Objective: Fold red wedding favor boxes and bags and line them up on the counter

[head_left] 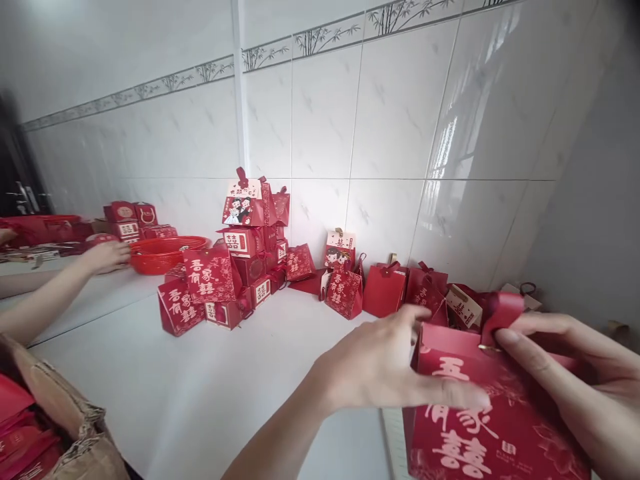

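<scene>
- Red gift box (505,417) at the lower right, close to the camera, above the near part of the white bench (270,400); its lower edge runs out of view, so contact with the bench cannot be told.
- Left hand (373,363) gripping the box's left side: thumb flat across the printed front, fingers behind the edge.
- Right hand (570,363) closed in a pinch on the ribbon (506,310) at the box's top; its far fingers are partly hidden.
- Risk: a hard tug could pull the ribbon out or tear the card where it passes through, I judge.
- Risk: too much thumb pressure may dent the front panel; a loose left grip could let the box twist.
- Risk: the leaning pile of boxes (250,250) looks likely to topple if knocked.
- Materials: box of thin, smooth card, pale lettering on red, sides sloping in toward the top; ribbon looks soft and satiny, with a gold-coloured bit at its base.
- Elsewhere: round, glossy red basin (157,264), another person's hand (107,257) beside it; brown carton (75,427) with a ragged corrugated edge; shiny tiled wall (320,127).
</scene>
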Tool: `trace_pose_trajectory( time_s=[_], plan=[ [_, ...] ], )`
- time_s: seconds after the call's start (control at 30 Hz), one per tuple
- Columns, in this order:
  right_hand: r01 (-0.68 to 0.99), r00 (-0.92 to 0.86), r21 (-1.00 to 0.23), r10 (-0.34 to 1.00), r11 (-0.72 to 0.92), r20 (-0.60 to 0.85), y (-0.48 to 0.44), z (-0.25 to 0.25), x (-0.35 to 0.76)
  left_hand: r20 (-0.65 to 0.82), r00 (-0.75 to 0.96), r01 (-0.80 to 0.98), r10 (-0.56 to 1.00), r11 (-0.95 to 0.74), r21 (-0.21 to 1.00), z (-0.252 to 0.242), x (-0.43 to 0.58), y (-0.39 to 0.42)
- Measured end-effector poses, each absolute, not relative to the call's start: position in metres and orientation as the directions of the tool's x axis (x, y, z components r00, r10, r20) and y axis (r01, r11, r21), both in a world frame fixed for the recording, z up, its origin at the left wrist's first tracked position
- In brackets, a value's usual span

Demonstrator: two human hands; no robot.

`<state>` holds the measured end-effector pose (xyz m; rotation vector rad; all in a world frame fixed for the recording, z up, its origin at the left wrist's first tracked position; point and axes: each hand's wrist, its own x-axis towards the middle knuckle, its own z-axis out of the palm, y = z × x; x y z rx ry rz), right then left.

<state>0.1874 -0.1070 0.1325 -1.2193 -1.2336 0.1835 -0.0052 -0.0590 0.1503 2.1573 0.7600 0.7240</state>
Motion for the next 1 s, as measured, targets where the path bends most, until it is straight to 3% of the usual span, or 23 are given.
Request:
trace_pose_trajectory(
  time_s=[0.07,0.17,0.33,0.53,0.8,0.9,1.0],
  plan=[
    [0.542,0.357,-0.748,0.700,0.384,0.618,-0.105,0.132,0.183,0.370,0.537,0.176,0.758,-0.530,0.829,0.150,-0.002,-0.063],
    [0.545,0.245,-0.711,0.728,0.444,0.641,-0.103,0.129,0.173,0.455,0.479,0.049,0.751,-0.540,0.840,0.147,0.004,-0.067],
    [0.474,0.235,-0.732,0.731,0.489,0.640,-0.104,0.124,0.162,0.574,0.412,0.077,0.708,-0.655,0.752,0.141,0.012,-0.067],
    [0.533,0.137,-0.671,0.730,0.516,0.670,-0.109,0.128,0.165,0.641,0.463,0.143,0.612,-0.765,0.628,0.144,0.011,-0.070],
    [0.670,-0.214,-0.264,0.521,0.694,0.827,-0.113,0.129,0.165,0.668,0.414,0.189,0.618,-0.777,0.601,0.152,-0.003,-0.075],
    [0.682,-0.265,-0.125,0.402,0.720,0.876,-0.111,0.131,0.163,0.681,0.430,0.203,0.592,-0.799,0.566,0.153,-0.005,-0.078],
    [0.693,-0.284,-0.063,0.353,0.718,0.891,-0.111,0.132,0.163,0.686,0.435,0.227,0.583,-0.808,0.543,0.152,-0.005,-0.080]
  ],
)
